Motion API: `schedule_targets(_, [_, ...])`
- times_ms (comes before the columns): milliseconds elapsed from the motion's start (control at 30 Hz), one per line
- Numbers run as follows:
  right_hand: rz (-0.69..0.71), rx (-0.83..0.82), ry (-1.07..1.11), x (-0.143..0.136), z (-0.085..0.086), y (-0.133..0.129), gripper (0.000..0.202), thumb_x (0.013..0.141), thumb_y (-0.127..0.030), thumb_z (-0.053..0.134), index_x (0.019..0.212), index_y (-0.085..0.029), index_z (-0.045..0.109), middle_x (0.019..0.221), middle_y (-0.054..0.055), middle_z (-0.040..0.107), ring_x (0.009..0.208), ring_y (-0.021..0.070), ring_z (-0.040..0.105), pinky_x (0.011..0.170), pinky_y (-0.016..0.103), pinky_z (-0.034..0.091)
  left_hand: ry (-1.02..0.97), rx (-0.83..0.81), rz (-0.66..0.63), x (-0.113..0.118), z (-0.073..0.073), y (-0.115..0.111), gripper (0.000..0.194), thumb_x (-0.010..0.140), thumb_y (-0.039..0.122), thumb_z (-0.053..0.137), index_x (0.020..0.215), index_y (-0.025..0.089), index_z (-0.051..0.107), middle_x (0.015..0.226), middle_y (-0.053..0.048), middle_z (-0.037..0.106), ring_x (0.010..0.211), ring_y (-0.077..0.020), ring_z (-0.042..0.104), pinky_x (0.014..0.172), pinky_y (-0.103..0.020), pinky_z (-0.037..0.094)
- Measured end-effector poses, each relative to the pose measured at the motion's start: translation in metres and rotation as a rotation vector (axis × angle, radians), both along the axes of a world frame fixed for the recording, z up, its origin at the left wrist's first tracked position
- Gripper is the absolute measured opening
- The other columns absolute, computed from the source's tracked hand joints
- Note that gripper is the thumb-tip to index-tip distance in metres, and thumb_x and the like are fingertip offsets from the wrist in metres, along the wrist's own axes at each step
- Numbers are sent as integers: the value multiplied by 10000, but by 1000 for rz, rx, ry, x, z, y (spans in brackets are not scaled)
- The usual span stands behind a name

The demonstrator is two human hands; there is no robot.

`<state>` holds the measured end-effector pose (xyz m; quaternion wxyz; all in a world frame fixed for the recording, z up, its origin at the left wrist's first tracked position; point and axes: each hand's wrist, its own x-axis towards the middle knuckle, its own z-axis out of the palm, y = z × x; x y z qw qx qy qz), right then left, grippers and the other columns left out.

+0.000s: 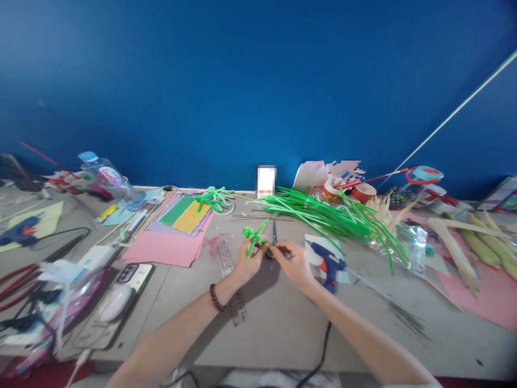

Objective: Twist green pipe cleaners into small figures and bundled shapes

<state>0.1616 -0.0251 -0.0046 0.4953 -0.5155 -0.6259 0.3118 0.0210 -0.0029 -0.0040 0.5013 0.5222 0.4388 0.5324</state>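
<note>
Green fuzzy-wire piece [257,237] over middle of table [266,337], between ruler [239,311] and scissors [275,233]. Long axis slants from lower left to upper right, far tip pointing toward blue wall [258,97]; coiled knob faces left. Left hand [249,261] nearly closed, thumb and fingers pinching piece. Right hand [294,263] half-curled, fingertips together beside left's; cannot tell whether those 2nd fingertips grip anything.

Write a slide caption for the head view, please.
Left hand holds twisted green pipe cleaners, right hand close by, blue glue gun alongside.
</note>
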Motion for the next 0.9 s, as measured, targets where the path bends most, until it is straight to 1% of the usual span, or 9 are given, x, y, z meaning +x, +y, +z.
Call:
schedule_targets(100, [69, -296, 298, -1, 1, 5, 300, 732, -452, 642, 719, -152, 648, 634, 49, 664, 560, 163, 622, 549, 277, 512, -27, -17, -9, 0, -1, 2, 218, 655, 374, 722, 695, 177, 638, 659, -25, 636, 654, -166, 576, 643, -282, 456])
schedule_targets(167, [88, -402, 417, -2, 2, 8, 313, 668, -459, 684, 689, -149, 644, 597, 36, 654, 511, 146, 602, 509, 262, 503, -33, -20, -42, 0, -2, 3, 235, 658, 384, 716, 678, 166, 630, 639, -19, 628, 636, -156, 573, 652, -278, 455])
schedule_targets(333, [85, -480, 517, 0, 4, 11, 215, 628, -366, 678, 590, -162, 620, 516, -3, 606, 448, 111, 551, 467, 230, 472, -28, -48, -94, 1, -2, 4, 257, 654, 393, 720, 643, 154, 627, 628, -32, 629, 620, -154, 572, 632, -278, 457])
schedule_targets(467, [67, -575, 580, 5, -2, 16, 207, 639, -367, 661, 609, -168, 614, 509, -20, 584, 449, 107, 543, 475, 225, 464, -114, -120, -97, 4, 0, 2, 288, 586, 414, 769, 632, 162, 637, 617, -31, 632, 598, -154, 569, 603, -279, 460])
schedule_targets(567, [-31, -401, 497, 9, -5, 17, 219, 694, -389, 640, 734, -174, 632, 613, 7, 635, 543, 137, 599, 538, 253, 497, -161, -192, -78, 3, 1, 2, 309, 570, 420, 783, 568, 172, 597, 534, 3, 575, 525, -126, 515, 534, -258, 420])
schedule_targets(667, [-94, 43, 173, 12, 0, 12, 182, 783, -326, 593, 898, -191, 635, 825, 66, 676, 734, 186, 639, 672, 327, 529, -170, -240, -39, 1, 0, 5, 319, 597, 410, 767, 551, 168, 567, 502, 25, 523, 480, -95, 456, 496, -238, 366])
schedule_targets(767, [0, 461, -261, 14, 5, 5, 162, 812, -226, 586, 957, -230, 658, 976, 88, 680, 913, 223, 624, 820, 396, 504, -188, -255, -30, -2, -3, 6, 311, 607, 388, 761, 557, 163, 551, 499, 38, 496, 466, -82, 433, 483, -230, 338])
schedule_targets(833, [53, 546, -399, 13, 6, 3, 187, 824, -205, 583, 988, -245, 661, 1022, 86, 681, 966, 227, 616, 859, 400, 493, -197, -264, -35, -2, -4, 6, 316, 604, 373, 760, 542, 164, 533, 486, 46, 471, 461, -81, 426, 483, -230, 330])
schedule_targets(900, [32, 460, -361, 12, 5, 4, 185, 831, -236, 587, 1004, -227, 653, 995, 88, 687, 924, 217, 628, 827, 374, 509, -182, -268, -36, -1, -4, 5, 326, 611, 374, 751, 521, 166, 516, 473, 49, 456, 460, -84, 422, 488, -233, 325])
